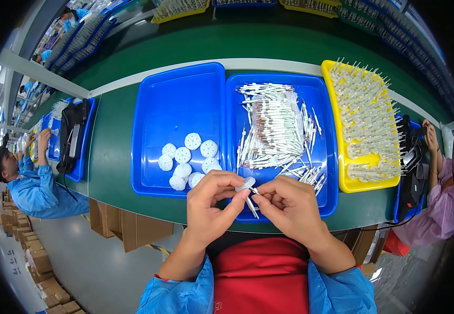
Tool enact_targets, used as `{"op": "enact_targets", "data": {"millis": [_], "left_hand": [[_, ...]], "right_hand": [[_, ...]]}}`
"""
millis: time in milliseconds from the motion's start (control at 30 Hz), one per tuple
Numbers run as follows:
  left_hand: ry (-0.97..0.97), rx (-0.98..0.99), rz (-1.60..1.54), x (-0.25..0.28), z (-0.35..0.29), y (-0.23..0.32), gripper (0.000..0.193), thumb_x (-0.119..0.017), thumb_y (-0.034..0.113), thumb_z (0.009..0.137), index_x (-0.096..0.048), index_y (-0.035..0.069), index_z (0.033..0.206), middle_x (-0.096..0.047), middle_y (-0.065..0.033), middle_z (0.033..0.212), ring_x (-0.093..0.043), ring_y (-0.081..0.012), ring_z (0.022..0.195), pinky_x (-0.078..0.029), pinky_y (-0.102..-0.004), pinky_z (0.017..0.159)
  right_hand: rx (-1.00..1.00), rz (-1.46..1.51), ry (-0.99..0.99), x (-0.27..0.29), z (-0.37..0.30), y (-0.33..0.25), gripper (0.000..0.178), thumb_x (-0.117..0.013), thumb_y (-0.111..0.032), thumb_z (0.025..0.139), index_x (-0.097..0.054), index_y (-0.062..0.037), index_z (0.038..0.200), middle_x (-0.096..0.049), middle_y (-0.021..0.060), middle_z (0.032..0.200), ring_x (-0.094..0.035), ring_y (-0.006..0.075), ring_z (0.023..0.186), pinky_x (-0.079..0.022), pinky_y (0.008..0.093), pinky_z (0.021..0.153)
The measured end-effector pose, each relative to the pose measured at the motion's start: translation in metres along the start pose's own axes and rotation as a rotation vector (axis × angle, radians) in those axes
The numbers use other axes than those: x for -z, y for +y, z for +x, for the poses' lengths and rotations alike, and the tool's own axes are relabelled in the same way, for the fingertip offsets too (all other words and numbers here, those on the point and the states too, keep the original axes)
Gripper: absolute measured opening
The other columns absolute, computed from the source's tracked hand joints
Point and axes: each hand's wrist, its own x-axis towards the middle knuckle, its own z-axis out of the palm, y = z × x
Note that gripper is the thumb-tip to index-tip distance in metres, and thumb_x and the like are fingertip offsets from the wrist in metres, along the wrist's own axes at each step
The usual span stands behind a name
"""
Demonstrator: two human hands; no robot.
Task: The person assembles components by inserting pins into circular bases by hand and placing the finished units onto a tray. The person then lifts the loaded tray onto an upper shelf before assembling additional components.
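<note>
Between the thumb and fingers of my left hand (211,201) is a small white plastic disc (248,183), held tilted over the front edge of the blue trays. My right hand (292,204) pinches thin white sticks (252,208) right beside the disc. Whether a stick sits in the disc cannot be made out, since my fingers cover the contact. Several similar round white discs (182,155) with holes lie in the left blue tray (177,99). The right blue tray (318,93) carries a heap of slim white sticks (276,125), some bundled in clear plastic.
To the right, a yellow tray (369,186) is filled with discs bearing upright sticks (368,120). Black devices (72,136) stand at both sides. A co-worker in blue (33,191) sits at left, another in pink (439,209) at right. Cardboard boxes (133,227) lie below the green table (109,141).
</note>
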Motion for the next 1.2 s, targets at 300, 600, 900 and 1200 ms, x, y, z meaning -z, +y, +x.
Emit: {"op": "enact_targets", "data": {"millis": [300,600,900,1200], "left_hand": [[-0.010,-0.100,0.060,0.000,0.002,-0.001,0.019,-0.083,-0.008,0.099,-0.075,-0.007,0.115,-0.074,-0.0116,0.115,-0.081,-0.0173,0.101,-0.070,-0.0287,0.085],[-0.023,-0.064,0.141,-0.001,0.002,0.000,0.017,-0.082,-0.007,0.099,-0.074,-0.006,0.114,-0.074,-0.0105,0.111,-0.081,-0.0153,0.095,-0.069,-0.0283,0.080],[-0.051,-0.158,0.103,0.001,0.005,-0.002,0.022,-0.081,-0.009,0.097,-0.072,-0.006,0.118,-0.072,-0.0142,0.122,-0.080,-0.0209,0.111,-0.069,-0.0318,0.093],[-0.047,-0.238,0.172,0.003,0.007,0.003,0.032,-0.082,-0.008,0.092,-0.077,-0.003,0.124,-0.074,-0.0188,0.130,-0.079,-0.0278,0.117,-0.067,-0.0348,0.099]], "right_hand": [[-0.001,0.052,0.012,-0.002,-0.006,0.000,0.009,-0.086,-0.003,0.098,-0.078,-0.0024,0.102,-0.067,0.0054,0.081,-0.058,0.0118,0.060,-0.041,0.0305,0.054],[0.075,-0.047,0.067,-0.010,-0.003,0.001,0.012,-0.086,0.004,0.094,-0.076,-0.0002,0.098,-0.060,0.0046,0.076,-0.053,0.0113,0.058,-0.039,0.0304,0.053],[0.112,-0.102,0.106,-0.015,-0.003,-0.001,0.015,-0.089,0.002,0.093,-0.078,-0.0026,0.102,-0.063,0.0053,0.075,-0.055,0.0134,0.057,-0.041,0.0321,0.053],[0.103,-0.116,0.036,-0.008,-0.007,-0.002,0.018,-0.087,-0.002,0.096,-0.078,-0.0028,0.111,-0.075,0.0109,0.092,-0.073,0.0246,0.068,-0.055,0.0365,0.059]]}}
